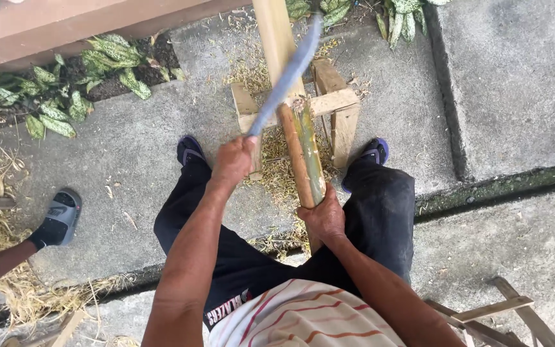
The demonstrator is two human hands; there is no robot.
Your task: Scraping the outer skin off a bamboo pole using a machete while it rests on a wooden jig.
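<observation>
We see a bamboo pole (304,151), green and tan with its skin partly shaved off, lying along the wooden stand (335,106) and reaching towards us. The right hand (322,218) grips its near end. A long grey blade (284,80), blurred, is held in the left hand (234,160) and slants across the pole over the stand's crossbar.

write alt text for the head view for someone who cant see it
Seen from above, a person's left hand swings a long blade at a bamboo stalk that the right hand grips, propped on a small wooden stand. Shavings litter the concrete ground; another person's sandalled foot is at the left edge.
</observation>
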